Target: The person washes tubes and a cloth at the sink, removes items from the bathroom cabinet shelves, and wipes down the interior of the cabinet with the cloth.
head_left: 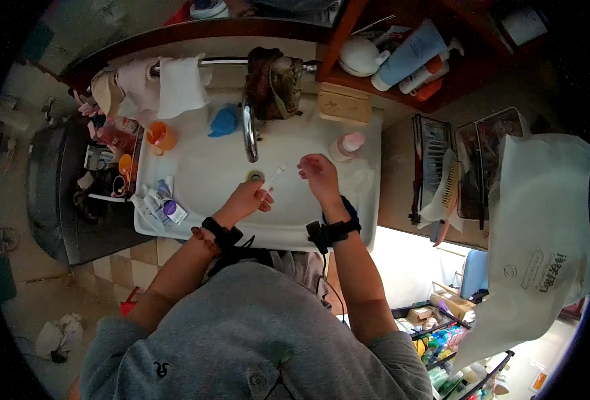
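Note:
My left hand (pixel 247 201) is closed around a slim white stick-like object (pixel 277 173), whose pale end points up and to the right over the sink (pixel 208 207). Its exact kind is too small to tell. Just right of that end is my right hand (pixel 319 177), its fingers curled in toward the thumb; whether something small sits between them is hidden. Above and between both hands hangs the chrome faucet spout (pixel 249 137). The drain (pixel 255 175) lies close to my left fingers. Black bands circle both wrists.
On the sink's left rim stand an orange cup (pixel 161 137) and several tubes (pixel 161 205). A blue object (pixel 224 121), a pink-topped bottle (pixel 347 146) and a soap box (pixel 344 104) line the back and right. A dark cloth (pixel 271 87) drapes over the faucet.

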Tool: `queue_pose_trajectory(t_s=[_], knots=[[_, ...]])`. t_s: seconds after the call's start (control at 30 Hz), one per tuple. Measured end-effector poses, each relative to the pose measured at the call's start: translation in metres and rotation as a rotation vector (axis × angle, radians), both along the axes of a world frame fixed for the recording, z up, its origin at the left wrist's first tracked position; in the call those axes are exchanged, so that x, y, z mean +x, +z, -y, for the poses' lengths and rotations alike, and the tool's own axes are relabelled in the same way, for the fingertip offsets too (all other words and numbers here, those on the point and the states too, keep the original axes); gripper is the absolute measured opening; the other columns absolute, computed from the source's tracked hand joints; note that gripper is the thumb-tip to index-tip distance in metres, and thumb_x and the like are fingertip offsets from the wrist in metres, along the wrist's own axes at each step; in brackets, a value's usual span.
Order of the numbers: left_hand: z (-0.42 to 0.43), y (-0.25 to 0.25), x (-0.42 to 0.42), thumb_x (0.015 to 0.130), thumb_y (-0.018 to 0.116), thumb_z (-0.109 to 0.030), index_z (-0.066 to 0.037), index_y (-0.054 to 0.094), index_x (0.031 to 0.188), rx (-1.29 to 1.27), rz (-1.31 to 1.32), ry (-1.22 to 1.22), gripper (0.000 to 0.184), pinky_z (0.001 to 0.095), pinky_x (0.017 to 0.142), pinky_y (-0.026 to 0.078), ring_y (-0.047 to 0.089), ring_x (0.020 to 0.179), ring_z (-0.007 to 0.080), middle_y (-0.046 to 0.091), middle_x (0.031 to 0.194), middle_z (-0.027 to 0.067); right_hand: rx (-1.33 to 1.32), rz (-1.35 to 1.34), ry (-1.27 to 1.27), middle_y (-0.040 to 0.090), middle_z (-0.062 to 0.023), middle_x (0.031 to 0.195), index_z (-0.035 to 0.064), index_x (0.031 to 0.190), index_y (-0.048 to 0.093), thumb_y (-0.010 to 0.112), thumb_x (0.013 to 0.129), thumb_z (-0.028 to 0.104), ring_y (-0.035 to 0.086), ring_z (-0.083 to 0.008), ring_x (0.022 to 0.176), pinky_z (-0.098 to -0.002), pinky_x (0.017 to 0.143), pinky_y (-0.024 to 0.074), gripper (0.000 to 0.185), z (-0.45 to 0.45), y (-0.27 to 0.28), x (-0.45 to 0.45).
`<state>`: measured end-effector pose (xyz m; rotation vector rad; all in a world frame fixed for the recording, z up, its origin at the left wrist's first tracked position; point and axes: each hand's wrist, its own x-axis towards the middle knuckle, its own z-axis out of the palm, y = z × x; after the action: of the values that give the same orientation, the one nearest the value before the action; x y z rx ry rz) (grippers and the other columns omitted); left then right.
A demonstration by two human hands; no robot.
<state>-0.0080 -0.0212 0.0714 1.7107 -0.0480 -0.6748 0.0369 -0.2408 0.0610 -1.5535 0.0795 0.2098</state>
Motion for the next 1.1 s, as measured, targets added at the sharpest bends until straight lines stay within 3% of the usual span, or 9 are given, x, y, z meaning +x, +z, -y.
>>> queue_pose_trajectory(t_s=[0.13,0.23,0.3,0.43,0.67,0.83,0.93,0.97,1.1], knots=[[-0.013,-0.019,-0.002,0.095,0.043,-0.011,0.001,0.043,0.115,-0.134,-0.160,0.223,0.023,0.0290,0.055,0.052,0.063,0.061,0.0178,0.059,0.087,0.0090,-0.432,0.273,-0.023,0.064,-0.0121,0.091,-0.0037,0.103,0.056,0.059,0.087,0.012,0.062,-0.0235,0.082,-0.0312,0.075,0.0510,0.022,-0.017,-0.018,0.020],[-0.016,-0.019,0.009,0.097,0.043,-0.018,-0.001,0.043,0.110,-0.059,-0.233,0.274,0.022,0.0283,0.054,0.051,0.061,0.058,0.0166,0.056,0.081,0.0067,-0.872,0.787,-0.117,0.063,-0.0167,0.099,-0.0025,0.110,0.054,0.056,0.087,0.012,0.061,-0.0361,0.092,-0.0373,0.084,0.0485,0.027,-0.046,-0.032,0.053],[-0.020,-0.019,0.012,0.098,0.043,-0.023,-0.001,0.044,0.104,-0.091,-0.231,0.263,0.023,0.0278,0.054,0.050,0.060,0.058,0.0158,0.055,0.078,0.0062,-0.830,0.806,-0.058,0.061,-0.0202,0.103,-0.0013,0.112,0.053,0.053,0.086,0.011,0.057,-0.0399,0.098,-0.0393,0.088,0.0455,0.029,-0.061,-0.036,0.081],[-0.017,0.001,0.013,0.098,0.044,-0.026,-0.001,0.047,0.099,-0.180,-0.174,0.284,0.025,0.0277,0.062,0.051,0.060,0.063,0.0153,0.057,0.078,0.0064,-0.726,-0.019,0.747,0.043,-0.0233,0.132,-0.0048,0.116,0.051,0.048,0.089,0.013,0.042,-0.0346,0.123,-0.0414,0.101,0.0397,0.032,-0.083,0.010,0.121],[-0.008,-0.013,0.017,0.096,0.043,-0.007,0.003,0.050,0.103,-0.289,-0.013,0.350,0.014,0.0284,0.070,0.051,0.060,0.071,0.0174,0.059,0.082,0.0078,-0.490,0.553,0.520,0.054,-0.0220,0.116,-0.0046,0.121,0.046,0.044,0.094,0.020,0.055,-0.0324,0.102,-0.0411,0.089,0.0456,0.037,-0.104,-0.099,0.075],[-0.001,-0.001,0.031,0.094,0.043,-0.006,0.001,0.050,0.095,-0.282,-0.164,0.416,0.010,0.0282,0.062,0.050,0.057,0.065,0.0147,0.058,0.076,0.0065,-0.027,-0.069,0.162,0.056,-0.0044,0.072,0.0018,0.107,0.048,0.051,0.095,0.025,0.053,-0.0112,0.051,-0.0246,0.041,0.0421,0.027,-0.100,-0.018,0.039],[0.001,-0.006,0.035,0.094,0.043,-0.009,-0.002,0.049,0.092,-0.181,-0.254,0.307,0.010,0.0272,0.055,0.046,0.055,0.060,0.0138,0.057,0.072,0.0052,0.273,-0.449,0.005,0.055,-0.0045,0.069,0.0022,0.099,0.052,0.051,0.095,0.029,0.053,-0.0134,0.050,-0.0280,0.041,0.0423,0.027,-0.105,0.003,0.028],[0.000,-0.008,0.038,0.094,0.043,-0.010,-0.002,0.049,0.092,-0.126,-0.258,0.263,0.010,0.0268,0.052,0.045,0.054,0.059,0.0136,0.056,0.071,0.0049,0.364,-0.339,0.153,0.058,-0.0097,0.079,0.0002,0.095,0.056,0.051,0.094,0.038,0.058,-0.0190,0.069,-0.0308,0.057,0.0489,0.038,-0.108,-0.050,0.034],[0.009,0.004,0.026,0.094,0.041,-0.010,-0.004,0.050,0.091,-0.213,-0.153,0.399,0.011,0.0246,0.048,0.039,0.051,0.056,0.0124,0.055,0.071,0.0035,0.100,-0.534,0.168,0.061,-0.0096,0.080,-0.0005,0.088,0.057,0.050,0.093,0.034,0.059,-0.0211,0.070,-0.0340,0.064,0.0496,0.035,-0.111,0.002,0.026]])
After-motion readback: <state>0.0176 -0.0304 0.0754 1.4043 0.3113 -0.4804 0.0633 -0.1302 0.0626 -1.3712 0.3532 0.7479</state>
